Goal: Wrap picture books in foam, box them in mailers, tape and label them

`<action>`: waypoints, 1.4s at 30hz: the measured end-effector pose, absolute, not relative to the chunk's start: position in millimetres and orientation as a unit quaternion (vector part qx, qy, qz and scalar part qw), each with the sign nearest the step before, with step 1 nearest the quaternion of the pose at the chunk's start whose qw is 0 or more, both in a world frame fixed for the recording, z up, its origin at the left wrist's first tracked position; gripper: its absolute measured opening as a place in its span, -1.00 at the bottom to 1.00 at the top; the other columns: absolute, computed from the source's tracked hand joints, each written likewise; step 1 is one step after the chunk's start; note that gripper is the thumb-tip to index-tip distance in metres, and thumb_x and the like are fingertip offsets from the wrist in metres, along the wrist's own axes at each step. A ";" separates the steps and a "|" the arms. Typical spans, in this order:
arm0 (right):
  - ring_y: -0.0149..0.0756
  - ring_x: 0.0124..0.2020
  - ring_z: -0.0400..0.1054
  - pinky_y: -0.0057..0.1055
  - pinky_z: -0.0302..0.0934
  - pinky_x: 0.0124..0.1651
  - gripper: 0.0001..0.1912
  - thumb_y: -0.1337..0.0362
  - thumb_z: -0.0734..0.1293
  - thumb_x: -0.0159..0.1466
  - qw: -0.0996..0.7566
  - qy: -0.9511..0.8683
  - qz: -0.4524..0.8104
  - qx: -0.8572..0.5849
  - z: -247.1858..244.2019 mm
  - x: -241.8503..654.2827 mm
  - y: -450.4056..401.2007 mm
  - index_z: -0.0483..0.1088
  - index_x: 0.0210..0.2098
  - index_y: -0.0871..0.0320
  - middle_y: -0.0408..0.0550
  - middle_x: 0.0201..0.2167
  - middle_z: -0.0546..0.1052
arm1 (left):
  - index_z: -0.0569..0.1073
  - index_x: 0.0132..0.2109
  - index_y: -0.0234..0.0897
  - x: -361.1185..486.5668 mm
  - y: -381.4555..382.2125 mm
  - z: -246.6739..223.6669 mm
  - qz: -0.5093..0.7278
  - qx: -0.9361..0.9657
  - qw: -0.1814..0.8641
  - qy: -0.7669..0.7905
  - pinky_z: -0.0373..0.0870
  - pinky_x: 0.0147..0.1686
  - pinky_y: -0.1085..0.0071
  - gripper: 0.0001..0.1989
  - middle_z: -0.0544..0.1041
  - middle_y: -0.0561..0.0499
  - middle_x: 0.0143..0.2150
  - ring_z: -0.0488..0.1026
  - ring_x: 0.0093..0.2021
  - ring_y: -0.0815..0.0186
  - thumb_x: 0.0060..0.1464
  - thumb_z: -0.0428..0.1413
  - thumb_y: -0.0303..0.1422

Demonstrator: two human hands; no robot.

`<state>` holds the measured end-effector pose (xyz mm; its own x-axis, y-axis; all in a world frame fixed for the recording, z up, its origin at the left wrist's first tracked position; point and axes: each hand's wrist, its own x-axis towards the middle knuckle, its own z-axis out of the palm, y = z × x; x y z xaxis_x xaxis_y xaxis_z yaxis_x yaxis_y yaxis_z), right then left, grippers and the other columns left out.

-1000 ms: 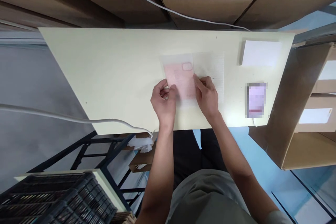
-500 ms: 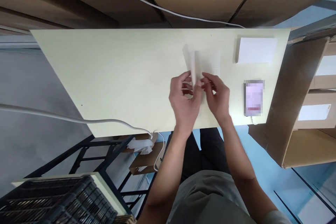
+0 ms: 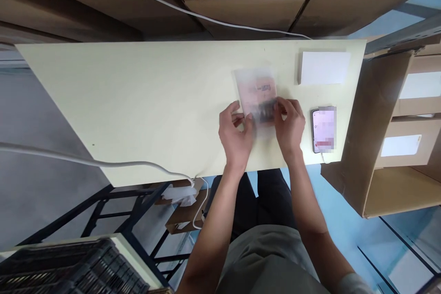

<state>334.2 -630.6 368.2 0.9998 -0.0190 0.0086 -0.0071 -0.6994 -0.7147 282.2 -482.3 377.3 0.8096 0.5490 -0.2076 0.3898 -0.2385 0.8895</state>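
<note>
– What do you see over the table (image 3: 155, 101)?

– A flat pink packet (image 3: 248, 94), cloudy at its edges; it is right of the middle, in front of the person; it has a dark patch (image 3: 266, 111) low down, but that part is too blurry to read.

– And the left hand (image 3: 236, 134)?

– It pinches the packet's left edge, low down, thumb on the front; a few fingers bend in beside that edge.

– Is the right hand (image 3: 290, 124) holding on too?

– Yes; it nips the right edge with its thumb and a finger; so the packet sits between both hands; I can't tell if it touches the table.

– What else is on there?

– A white box (image 3: 325, 68) lies at the far right; a phone (image 3: 320, 128) lies nearer to the person, with its screen lit, and a thin cord (image 3: 324, 158) by its near end.

– And around the table?

– Big brown boxes (image 3: 248, 7) stand behind it; an open box (image 3: 386, 110) is at the right; a fat white cable (image 3: 124, 164) crosses the left near corner; a black crate (image 3: 79, 264) sits lower down, at the left.
</note>
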 end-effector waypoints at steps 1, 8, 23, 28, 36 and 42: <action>-0.15 -0.06 0.61 -0.14 0.60 -0.02 -0.67 0.26 0.28 0.58 0.385 0.008 -0.007 -0.923 367.8 332.8 -629.1 0.66 0.16 0.00 0.10 0.03 0.65 | 0.54 0.29 -0.15 281.5 -479.6 374.2 0.064 0.762 0.563 0.314 0.68 0.11 0.19 -0.60 0.64 -0.17 0.23 0.67 0.05 0.21 0.35 0.28 -0.31; -0.24 -0.14 0.61 -0.19 0.61 -0.03 -0.68 0.25 0.30 0.57 0.410 0.028 0.007 -0.912 371.8 332.3 -629.8 0.67 0.14 0.07 0.09 0.02 0.66 | 0.67 0.03 -0.20 298.4 -482.3 376.3 -0.017 0.621 0.728 0.290 0.62 -0.10 0.30 -0.65 0.74 -0.07 -0.08 0.66 -0.12 0.22 0.29 0.36 -0.06; -0.20 -0.12 0.69 -0.27 0.62 -0.09 -0.75 0.10 0.46 0.46 0.591 -0.011 0.163 -0.790 396.2 291.3 -426.3 0.58 0.04 0.06 0.01 -0.09 0.74 | 0.63 0.03 -0.17 229.9 -254.0 388.2 0.056 0.593 0.733 0.329 0.59 -0.09 0.29 -0.66 0.70 -0.05 -0.14 0.64 -0.12 0.20 0.25 0.34 -0.07; -0.17 -0.06 0.68 -0.21 0.66 -0.01 -0.73 0.14 0.36 0.53 0.566 -0.035 0.126 -0.814 380.3 272.0 -310.9 0.63 0.09 0.06 0.05 -0.01 0.76 | 0.66 -0.01 -0.20 216.2 -157.5 367.1 0.147 0.762 0.516 0.362 0.49 -0.12 0.32 -0.78 0.60 -0.01 -0.17 0.52 -0.20 0.24 0.25 0.33 -0.24; -0.16 -0.11 0.62 -0.16 0.62 -0.03 -0.67 0.22 0.28 0.55 0.476 -0.041 0.021 -0.878 349.4 261.3 -260.7 0.62 0.16 0.12 0.12 -0.02 0.69 | 0.66 0.12 -0.12 225.6 -123.7 319.7 0.216 0.798 0.466 0.317 0.49 0.09 0.13 -0.73 0.55 -0.11 0.00 0.56 0.00 0.08 0.30 0.38 -0.37; -0.15 -0.18 0.60 -0.15 0.55 0.03 -0.71 0.25 0.30 0.48 0.409 -0.036 0.027 -0.912 343.5 274.3 -265.7 0.62 0.06 0.14 0.08 -0.08 0.66 | 0.64 0.19 -0.14 232.0 -135.4 311.1 0.227 0.794 0.465 0.320 0.45 0.27 -0.03 -0.68 0.55 -0.21 0.09 0.53 0.17 -0.07 0.34 0.33 -0.43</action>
<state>274.3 -265.7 343.5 0.9958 0.0888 -0.0199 0.0442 -0.6633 -0.7470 232.0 -135.4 311.1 0.6928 0.7184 0.0629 0.2968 -0.3635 0.8831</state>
